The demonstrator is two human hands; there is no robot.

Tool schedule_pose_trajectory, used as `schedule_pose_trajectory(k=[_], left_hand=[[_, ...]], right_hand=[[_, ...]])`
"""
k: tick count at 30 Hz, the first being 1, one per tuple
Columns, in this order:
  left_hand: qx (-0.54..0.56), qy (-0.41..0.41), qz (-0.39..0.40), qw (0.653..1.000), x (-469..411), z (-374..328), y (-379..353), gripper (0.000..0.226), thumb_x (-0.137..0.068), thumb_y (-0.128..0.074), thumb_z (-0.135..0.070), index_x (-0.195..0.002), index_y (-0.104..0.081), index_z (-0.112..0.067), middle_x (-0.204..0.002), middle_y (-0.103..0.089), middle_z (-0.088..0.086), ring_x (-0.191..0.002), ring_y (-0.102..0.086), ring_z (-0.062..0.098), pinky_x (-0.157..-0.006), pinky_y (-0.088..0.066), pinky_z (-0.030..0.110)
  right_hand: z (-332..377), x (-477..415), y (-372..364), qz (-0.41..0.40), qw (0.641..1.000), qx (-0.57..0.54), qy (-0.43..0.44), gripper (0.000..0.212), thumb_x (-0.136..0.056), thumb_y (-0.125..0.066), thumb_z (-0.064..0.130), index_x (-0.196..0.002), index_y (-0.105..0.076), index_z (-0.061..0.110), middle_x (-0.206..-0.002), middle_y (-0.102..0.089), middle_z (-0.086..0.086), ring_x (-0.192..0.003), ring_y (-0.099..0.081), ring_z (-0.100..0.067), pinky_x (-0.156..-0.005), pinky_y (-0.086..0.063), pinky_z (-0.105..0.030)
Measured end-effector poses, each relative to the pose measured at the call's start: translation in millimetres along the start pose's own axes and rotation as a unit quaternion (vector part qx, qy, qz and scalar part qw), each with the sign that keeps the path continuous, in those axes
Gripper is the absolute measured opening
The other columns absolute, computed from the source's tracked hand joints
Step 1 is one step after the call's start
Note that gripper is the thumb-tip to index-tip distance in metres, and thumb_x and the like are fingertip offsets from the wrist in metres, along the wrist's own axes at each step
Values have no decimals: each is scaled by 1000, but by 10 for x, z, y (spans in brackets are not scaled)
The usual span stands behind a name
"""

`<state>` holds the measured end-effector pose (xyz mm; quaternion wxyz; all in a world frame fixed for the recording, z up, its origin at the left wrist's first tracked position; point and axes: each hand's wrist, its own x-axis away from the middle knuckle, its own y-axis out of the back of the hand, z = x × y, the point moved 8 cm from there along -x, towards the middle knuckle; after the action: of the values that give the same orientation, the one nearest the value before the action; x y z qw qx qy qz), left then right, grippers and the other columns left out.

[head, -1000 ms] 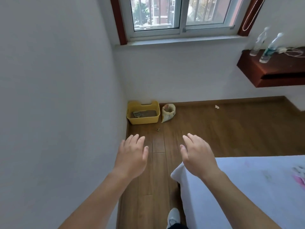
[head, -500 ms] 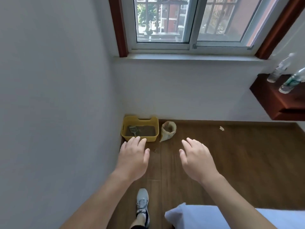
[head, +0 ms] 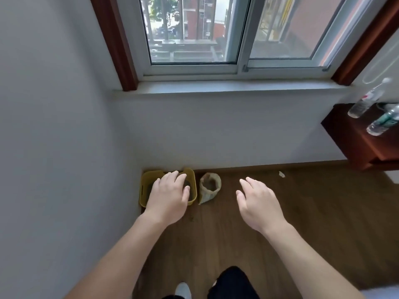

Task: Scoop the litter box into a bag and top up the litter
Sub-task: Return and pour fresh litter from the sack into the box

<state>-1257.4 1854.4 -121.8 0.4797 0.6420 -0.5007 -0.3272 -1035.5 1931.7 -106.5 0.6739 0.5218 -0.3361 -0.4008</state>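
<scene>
The yellow plastic litter box (head: 144, 186) sits in the corner, with white walls (head: 64, 147) at its left and back. A small tan bag (head: 210, 188) stands just beside its right. The brown wood floor (head: 313, 212) lies open in front.

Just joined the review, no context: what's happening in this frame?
A person stands facing the room corner under the window, both arms stretched forward. The left grip and right grip, both bare hands, are open and hold nothing. The yellow litter box sits on the wood floor in the corner, with an open bag beside it on the right. The left grip overlaps the box in this view, but contact cannot be told. No scooping has begun.
</scene>
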Motion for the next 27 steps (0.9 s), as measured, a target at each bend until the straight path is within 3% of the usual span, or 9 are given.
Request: schedule_pose_trajectory(k=[8, 18, 27], left_hand=[[39, 56, 7, 998, -908, -89, -198, 48, -102, -34, -41, -145, -41, -22, -151, -41, -1, -142, -32, 17, -119, -25, 39], [46, 182, 7, 982, -1944, -549, -547, 49, -101, -37, -39, -146, -41, -20, -153, -39, 2, -143, -30, 17, -118, -24, 36], [63, 222, 10, 973, -2506, -369, -853, 49, -102, -36, -40, -148, -37, -22, -155, -36, -1, -145, -28, 16, -119, -22, 35]], right_hand=[[-452, -1079, -172, 34, 998, -53, -3, 48, -102, -38, 36, -145, -46, 17, -150, -47, -1, -141, -39, -18, -116, -32, -35], [-1117, -2672, -338, 126, 984, -6, 124, 47, -102, -41, 35, -143, -49, 14, -147, -50, -3, -138, -42, -21, -113, -32, -36], [-987, -3517, -629, 154, 967, 38, 200, 41, -101, -42, 34, -133, -55, 12, -133, -58, -5, -125, -52, -25, -103, -42, -38]])
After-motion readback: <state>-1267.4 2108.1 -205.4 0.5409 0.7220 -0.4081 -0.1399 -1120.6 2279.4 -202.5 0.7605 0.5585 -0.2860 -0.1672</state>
